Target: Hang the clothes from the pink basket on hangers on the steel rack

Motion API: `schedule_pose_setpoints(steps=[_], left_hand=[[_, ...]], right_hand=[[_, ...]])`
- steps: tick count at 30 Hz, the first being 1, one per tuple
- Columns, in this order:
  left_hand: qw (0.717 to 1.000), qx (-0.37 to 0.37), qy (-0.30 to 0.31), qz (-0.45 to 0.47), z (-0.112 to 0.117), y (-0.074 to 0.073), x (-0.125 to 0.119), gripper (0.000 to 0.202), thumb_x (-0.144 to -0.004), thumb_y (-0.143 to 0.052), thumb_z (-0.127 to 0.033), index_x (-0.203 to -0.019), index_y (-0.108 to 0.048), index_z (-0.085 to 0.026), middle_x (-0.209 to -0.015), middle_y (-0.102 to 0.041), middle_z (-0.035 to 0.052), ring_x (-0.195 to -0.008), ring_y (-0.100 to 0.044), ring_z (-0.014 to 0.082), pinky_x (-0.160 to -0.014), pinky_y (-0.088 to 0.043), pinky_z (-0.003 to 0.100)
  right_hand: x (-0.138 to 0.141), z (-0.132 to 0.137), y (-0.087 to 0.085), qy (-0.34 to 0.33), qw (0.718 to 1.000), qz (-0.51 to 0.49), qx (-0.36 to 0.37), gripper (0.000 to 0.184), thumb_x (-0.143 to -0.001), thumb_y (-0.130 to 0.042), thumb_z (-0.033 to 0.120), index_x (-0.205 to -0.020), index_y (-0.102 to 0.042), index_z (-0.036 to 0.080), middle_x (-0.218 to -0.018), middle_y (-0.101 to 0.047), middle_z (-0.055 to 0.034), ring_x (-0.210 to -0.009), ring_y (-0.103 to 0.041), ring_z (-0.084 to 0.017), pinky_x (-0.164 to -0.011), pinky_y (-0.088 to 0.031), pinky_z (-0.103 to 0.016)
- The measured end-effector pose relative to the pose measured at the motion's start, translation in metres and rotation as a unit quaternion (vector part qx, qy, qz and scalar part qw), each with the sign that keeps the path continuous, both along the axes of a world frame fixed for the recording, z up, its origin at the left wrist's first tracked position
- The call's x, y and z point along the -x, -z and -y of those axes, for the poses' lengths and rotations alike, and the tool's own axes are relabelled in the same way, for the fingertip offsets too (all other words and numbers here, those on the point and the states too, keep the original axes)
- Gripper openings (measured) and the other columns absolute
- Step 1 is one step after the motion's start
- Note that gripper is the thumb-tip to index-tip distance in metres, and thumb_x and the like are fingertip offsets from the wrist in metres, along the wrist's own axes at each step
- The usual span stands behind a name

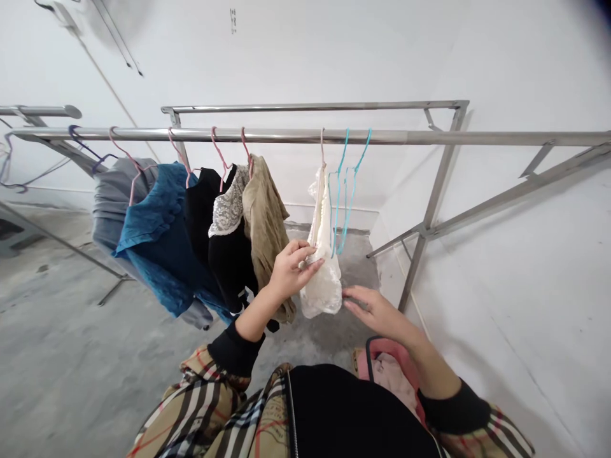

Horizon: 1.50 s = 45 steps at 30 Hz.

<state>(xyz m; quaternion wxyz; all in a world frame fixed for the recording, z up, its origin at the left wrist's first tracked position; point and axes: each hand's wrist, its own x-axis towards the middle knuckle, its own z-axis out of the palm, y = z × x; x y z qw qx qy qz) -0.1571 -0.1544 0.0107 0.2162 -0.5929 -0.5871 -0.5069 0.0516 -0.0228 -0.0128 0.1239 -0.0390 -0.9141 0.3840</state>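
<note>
A white lace garment hangs from a pale hanger on the metal rail. Across its left side lies my left hand, fingers stretched out and thumb a little apart, touching the cloth. My right hand is at the garment's lower right edge. Its fingers are extended and apart, with the fingertips at or close to the cloth. Two bare turquoise hangers hang just right of the garment.
Left along the rail hang a khaki garment, a black top with white lace, a blue shirt and a grey garment. A pink basket holding pale pink cloth stands below my right arm. Slanted rack legs stand right.
</note>
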Motion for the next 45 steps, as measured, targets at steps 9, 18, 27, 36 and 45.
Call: schedule_pose_setpoints(steps=[9,18,27,36,45], left_hand=[[0.987,0.080,0.029,0.133,-0.004,-0.003,-0.001,0.005,-0.081,-0.066,-0.019,-0.086,-0.067,-0.019,-0.089,-0.067,0.0047,-0.080,-0.064,0.0153,-0.073,-0.052,0.028],[0.898,0.145,0.121,0.397,-0.004,-0.010,0.004,0.024,-0.075,-0.072,-0.034,-0.087,-0.066,-0.014,-0.080,-0.070,0.0039,-0.074,-0.064,0.0148,-0.068,-0.051,0.025],[0.983,0.053,-0.153,0.083,-0.002,0.013,-0.005,0.011,-0.077,-0.062,-0.012,-0.084,-0.067,-0.019,-0.079,-0.066,0.0023,-0.072,-0.061,0.0148,-0.068,-0.049,0.025],[0.975,-0.013,-0.203,-0.094,-0.011,0.037,-0.009,0.011,-0.086,-0.057,-0.016,-0.089,-0.066,-0.019,-0.083,-0.068,0.0060,-0.072,-0.061,0.0162,-0.068,-0.048,0.028],[0.989,-0.014,-0.140,0.036,-0.013,0.049,-0.016,0.012,-0.083,-0.058,-0.014,-0.087,-0.067,-0.020,-0.082,-0.066,0.0044,-0.076,-0.063,0.0156,-0.069,-0.052,0.027]], right_hand=[[0.075,0.025,-0.071,0.165,0.969,-0.158,-0.091,0.045,-0.095,-0.049,0.048,-0.121,-0.064,0.015,-0.077,-0.066,-0.0040,-0.069,-0.058,-0.014,-0.067,-0.043,-0.026],[0.112,0.029,-0.078,0.225,0.962,-0.058,-0.143,0.026,-0.089,-0.059,0.038,-0.073,-0.067,0.019,-0.065,-0.063,-0.0015,-0.062,-0.053,-0.014,-0.060,-0.030,-0.025],[0.119,0.026,-0.066,0.203,0.975,-0.078,-0.044,0.031,-0.088,-0.063,0.041,-0.067,-0.066,0.018,-0.060,-0.059,0.0007,-0.059,-0.049,-0.011,-0.058,-0.030,-0.024],[0.120,0.032,-0.075,0.209,0.969,-0.100,-0.081,0.034,-0.086,-0.065,0.045,-0.065,-0.066,0.019,-0.065,-0.064,-0.0009,-0.062,-0.052,-0.012,-0.059,-0.032,-0.025],[0.121,0.039,-0.081,0.151,0.973,-0.167,-0.050,0.030,-0.092,-0.059,0.041,-0.076,-0.071,0.019,-0.075,-0.069,-0.0035,-0.075,-0.060,-0.016,-0.073,-0.044,-0.028]])
